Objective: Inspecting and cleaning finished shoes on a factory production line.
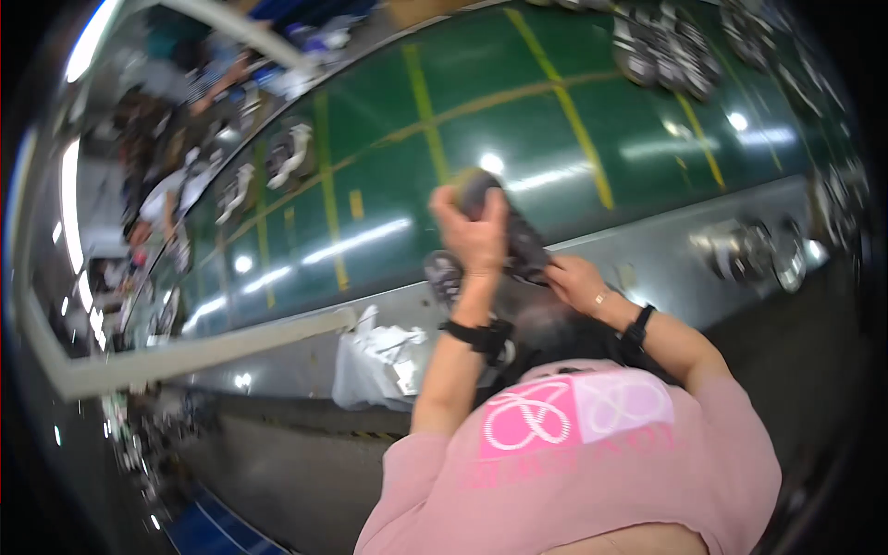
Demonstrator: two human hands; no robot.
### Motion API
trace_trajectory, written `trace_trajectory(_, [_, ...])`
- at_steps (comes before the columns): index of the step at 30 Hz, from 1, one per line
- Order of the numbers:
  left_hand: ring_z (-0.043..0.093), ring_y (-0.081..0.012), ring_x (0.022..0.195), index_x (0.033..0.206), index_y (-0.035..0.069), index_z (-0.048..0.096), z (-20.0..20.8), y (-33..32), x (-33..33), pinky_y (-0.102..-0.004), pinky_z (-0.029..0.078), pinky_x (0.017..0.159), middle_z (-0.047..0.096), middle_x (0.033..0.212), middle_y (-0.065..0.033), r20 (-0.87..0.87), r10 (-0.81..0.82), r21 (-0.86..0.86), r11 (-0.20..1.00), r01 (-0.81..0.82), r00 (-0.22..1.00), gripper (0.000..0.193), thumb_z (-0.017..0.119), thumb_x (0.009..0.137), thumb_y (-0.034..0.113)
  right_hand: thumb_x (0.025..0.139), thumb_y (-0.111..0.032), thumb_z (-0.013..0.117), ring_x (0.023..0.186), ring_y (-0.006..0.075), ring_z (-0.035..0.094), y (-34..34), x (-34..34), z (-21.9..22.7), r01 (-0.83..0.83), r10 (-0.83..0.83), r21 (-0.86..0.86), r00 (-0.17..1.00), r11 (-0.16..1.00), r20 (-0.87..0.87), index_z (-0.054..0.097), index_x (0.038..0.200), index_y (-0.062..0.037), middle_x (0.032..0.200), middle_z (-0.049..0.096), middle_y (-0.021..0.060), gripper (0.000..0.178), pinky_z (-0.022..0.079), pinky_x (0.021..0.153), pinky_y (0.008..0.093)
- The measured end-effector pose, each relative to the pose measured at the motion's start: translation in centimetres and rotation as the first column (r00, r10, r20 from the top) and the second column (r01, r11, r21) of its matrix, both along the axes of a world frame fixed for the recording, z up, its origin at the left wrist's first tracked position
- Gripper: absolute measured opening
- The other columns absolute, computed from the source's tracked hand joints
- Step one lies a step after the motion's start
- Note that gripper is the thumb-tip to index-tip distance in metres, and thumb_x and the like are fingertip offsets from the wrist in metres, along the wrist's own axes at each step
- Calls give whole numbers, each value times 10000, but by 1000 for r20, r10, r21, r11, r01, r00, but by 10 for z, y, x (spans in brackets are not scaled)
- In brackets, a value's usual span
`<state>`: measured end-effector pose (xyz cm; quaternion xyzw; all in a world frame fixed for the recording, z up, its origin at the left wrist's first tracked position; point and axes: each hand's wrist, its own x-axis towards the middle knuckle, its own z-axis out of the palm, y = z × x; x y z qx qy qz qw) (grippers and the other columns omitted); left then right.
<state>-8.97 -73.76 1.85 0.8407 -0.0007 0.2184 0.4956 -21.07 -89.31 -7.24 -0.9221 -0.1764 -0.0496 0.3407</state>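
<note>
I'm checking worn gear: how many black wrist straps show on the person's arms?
2: the left-wrist strap, just up the arm from the left hand, and the right-wrist strap, just up the arm from the right hand.

Stretches out as a green counter (370,190) ruled with yellow lines (581,141) — bears grey-and-white shoes (662,51) at upper right, other shoes (289,155) at left. Along the metal edge (666,254), holds a dark shoe (444,275), crumpled white wrapping (375,350) hanging over the side and — farther right — shiny items (737,252) too blurred to name.
</note>
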Motion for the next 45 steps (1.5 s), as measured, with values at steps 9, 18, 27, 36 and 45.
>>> trace_trajectory(9, [585,-362,798,1223,77,464,-4,-23,-26,-437,457,721,596,972,-140,322,-81,109,993,48,943,626,802,715,213,771,-71,595,722,375,652,1,-13,-64,-145,57,-371,970,917,-238,676,943,-104,804,658,163,193,501,570,471])
trace_trajectory(18, [580,-321,773,1201,82,477,7,-27,-23,-411,435,696,587,920,-106,335,-117,57,993,103,935,593,799,715,190,718,-63,634,737,342,659,16,6,-92,92,-45,-207,975,974,219,697,921,-98,808,664,159,215,512,626,448])
trace_trajectory(27, [587,-309,771,1215,73,477,5,-14,-17,-399,438,690,602,938,-101,340,-43,38,999,32,939,609,808,714,173,724,-46,609,723,377,639,-5,-10,-41,-62,28,-252,991,966,-134,692,915,-82,834,668,168,212,506,618,457])
trace_trajectory(36, [604,-309,790,1212,78,478,2,-7,-14,-394,463,706,615,959,-105,320,-1,39,999,-12,947,605,814,721,185,712,-39,589,766,381,646,-5,-20,-14,-51,44,-134,998,990,-52,690,910,-86,893,674,143,227,516,643,459])
trace_trajectory(45, [607,-313,803,1219,85,475,-2,-24,-19,-401,468,729,617,961,-104,299,-107,113,991,76,948,611,812,725,214,710,-19,622,757,374,629,-5,-8,-73,-125,82,-291,984,948,-156,675,991,-104,871,642,132,299,504,626,456])
